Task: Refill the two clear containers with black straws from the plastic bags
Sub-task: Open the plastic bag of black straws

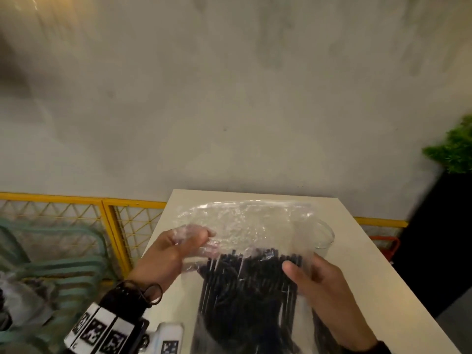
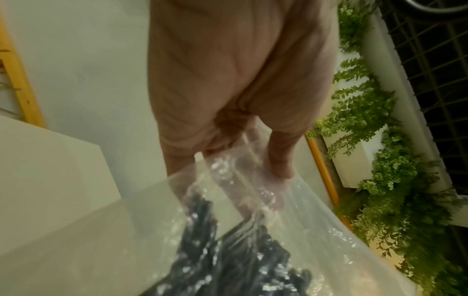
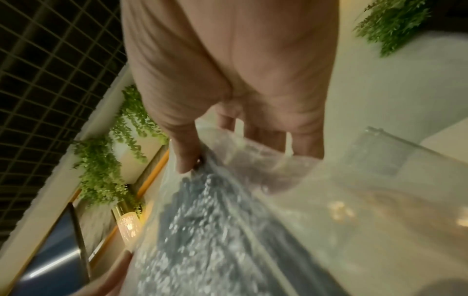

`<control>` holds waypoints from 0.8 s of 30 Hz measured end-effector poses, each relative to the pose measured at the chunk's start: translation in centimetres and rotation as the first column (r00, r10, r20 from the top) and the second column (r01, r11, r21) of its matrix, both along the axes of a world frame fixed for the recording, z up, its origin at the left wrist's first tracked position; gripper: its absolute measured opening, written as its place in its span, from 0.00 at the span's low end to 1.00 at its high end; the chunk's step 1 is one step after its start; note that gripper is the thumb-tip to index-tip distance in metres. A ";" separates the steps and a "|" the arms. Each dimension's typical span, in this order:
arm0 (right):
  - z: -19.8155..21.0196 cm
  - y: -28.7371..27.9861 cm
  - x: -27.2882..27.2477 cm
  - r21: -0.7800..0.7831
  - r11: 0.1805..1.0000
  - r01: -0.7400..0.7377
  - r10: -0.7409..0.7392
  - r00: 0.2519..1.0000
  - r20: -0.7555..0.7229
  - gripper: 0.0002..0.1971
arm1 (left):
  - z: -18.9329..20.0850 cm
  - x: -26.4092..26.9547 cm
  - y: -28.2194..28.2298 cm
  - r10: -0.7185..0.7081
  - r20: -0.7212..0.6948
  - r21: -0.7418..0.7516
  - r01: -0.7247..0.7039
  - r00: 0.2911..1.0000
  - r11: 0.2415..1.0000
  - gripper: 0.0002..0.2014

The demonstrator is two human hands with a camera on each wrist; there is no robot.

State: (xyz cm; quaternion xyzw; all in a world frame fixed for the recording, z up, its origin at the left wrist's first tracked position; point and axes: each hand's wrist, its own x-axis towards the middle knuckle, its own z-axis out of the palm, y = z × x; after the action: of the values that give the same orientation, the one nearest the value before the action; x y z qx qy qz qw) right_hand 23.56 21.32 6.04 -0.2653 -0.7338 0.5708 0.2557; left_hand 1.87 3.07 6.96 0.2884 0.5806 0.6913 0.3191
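While both hands pinch the bag (image 1: 245,226), straws (image 1: 250,282) lie below the fingers (image 1: 201,235).

Grey wall (image 1: 229,98), yellow mesh railing (image 1: 76,213), white table (image 1: 357,251), green plant (image 1: 454,149).

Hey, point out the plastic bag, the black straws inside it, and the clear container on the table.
Crinkled clear plastic bag (image 1: 245,221): head view, on its empty upper part.
Bundle of black straws (image 1: 247,284): head view, mid-bundle, seen through the bag.
Round clear container (image 1: 328,237): head view, on its right rim behind the bag.
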 end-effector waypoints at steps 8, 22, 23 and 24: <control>0.8 2.0 -0.3 0.006 1.000 0.006 -0.006 0.999 0.044 0.23 | 1.6 0.3 -0.4 0.157 -0.072 0.040 -0.155 0.985 0.987 0.13; 3.0 0.2 -0.4 0.216 0.941 0.262 -0.218 0.954 -0.207 0.06 | 0.4 2.8 0.3 0.594 -0.586 0.092 -0.683 0.552 0.725 0.20; 3.5 -0.7 -0.6 0.236 0.939 0.250 -0.198 0.954 -0.224 0.05 | 0.5 4.4 0.2 0.555 -0.594 0.097 -0.633 0.582 0.768 0.26; 3.9 -1.8 -1.0 0.268 0.941 0.209 -0.148 0.962 -0.231 0.04 | 0.6 6.1 0.2 0.439 -0.565 0.048 -0.503 0.698 0.863 0.31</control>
State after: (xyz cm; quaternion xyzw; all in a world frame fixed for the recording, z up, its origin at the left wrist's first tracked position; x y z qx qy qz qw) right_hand 22.60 19.56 9.98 -0.2297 -0.7515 0.4560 0.4178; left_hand 7.93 3.25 7.59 0.3010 0.7391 0.6015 -0.0372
